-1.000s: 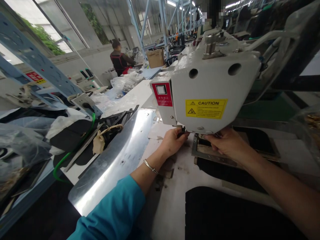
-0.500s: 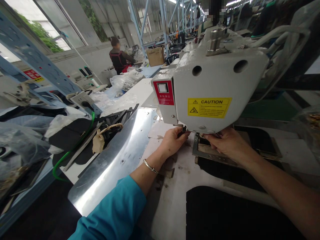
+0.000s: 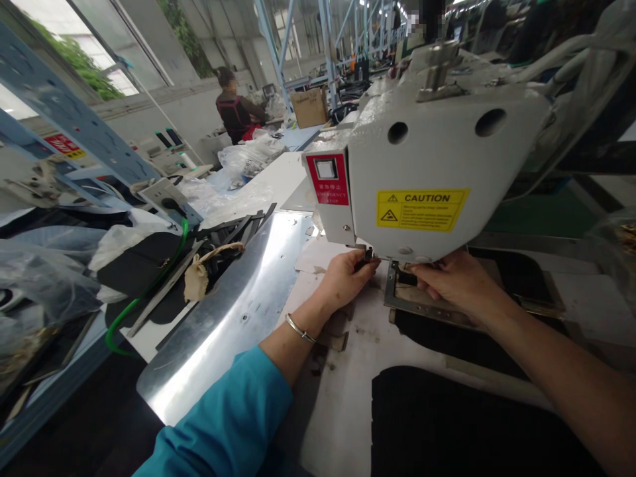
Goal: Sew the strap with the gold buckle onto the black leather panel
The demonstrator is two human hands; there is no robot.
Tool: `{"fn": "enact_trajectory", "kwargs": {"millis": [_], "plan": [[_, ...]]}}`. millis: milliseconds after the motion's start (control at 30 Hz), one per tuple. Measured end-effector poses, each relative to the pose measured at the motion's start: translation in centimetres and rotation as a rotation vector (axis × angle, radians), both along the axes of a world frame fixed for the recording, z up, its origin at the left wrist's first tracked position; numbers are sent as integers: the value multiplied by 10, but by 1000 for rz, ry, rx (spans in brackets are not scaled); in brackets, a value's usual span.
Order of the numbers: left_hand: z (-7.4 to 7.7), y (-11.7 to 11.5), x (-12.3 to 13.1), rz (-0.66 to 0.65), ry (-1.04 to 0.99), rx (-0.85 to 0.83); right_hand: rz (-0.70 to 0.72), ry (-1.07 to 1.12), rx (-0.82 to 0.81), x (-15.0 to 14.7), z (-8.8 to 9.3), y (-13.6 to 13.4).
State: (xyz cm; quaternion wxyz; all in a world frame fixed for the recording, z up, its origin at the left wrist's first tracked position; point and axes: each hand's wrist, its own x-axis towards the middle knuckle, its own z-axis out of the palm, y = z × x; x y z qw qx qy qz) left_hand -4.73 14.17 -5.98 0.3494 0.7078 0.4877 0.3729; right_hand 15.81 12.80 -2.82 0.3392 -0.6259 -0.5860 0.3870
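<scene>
A white industrial sewing machine head (image 3: 427,152) stands before me. My left hand (image 3: 348,277) is pinched close under its left lower edge, beside a small dark metal part. What sits between those fingertips is too small to make out. Thumb and fingers of my right hand (image 3: 454,281) are closed under the head's right side, above a metal clamp frame (image 3: 391,293); whatever they grip is hidden. Black material lies beneath the frame. Nearer to me is a separate black panel (image 3: 447,424) with a rounded corner, lying flat on the white work surface (image 3: 342,391).
Left of the machine is a shiny metal plate (image 3: 233,311). Beyond it lie black strips (image 3: 243,232), a green cable (image 3: 122,321) and clear plastic bags (image 3: 44,278). A cardboard box (image 3: 309,108) and a seated person (image 3: 236,109) are farther back.
The machine head appears slightly farther right and higher as the view shifts. Both hands stay at nearly the same spots, fingers still closed.
</scene>
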Motion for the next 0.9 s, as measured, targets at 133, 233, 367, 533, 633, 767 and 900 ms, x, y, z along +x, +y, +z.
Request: {"fn": "enact_trajectory", "kwargs": {"millis": [133,233,367,533,633,767,900], "plan": [[0,0,0,-6,10,2,67,138,7,2,4,-7],[-1,1,0,-6,11,1,98,164,7,3,6,-8],[-1,1,0,-4,12,-1,127,128,21,4,4,-3],[1,0,1,-14,10,-7,124,31,40,3,2,0],[3,-1,1,-12,8,-10,108,-39,58,3,1,-1],[5,-2,2,-9,8,-18,94,-138,103,6,0,0],[6,-2,1,-3,13,-23,90,-181,117,8,-4,1]]}}
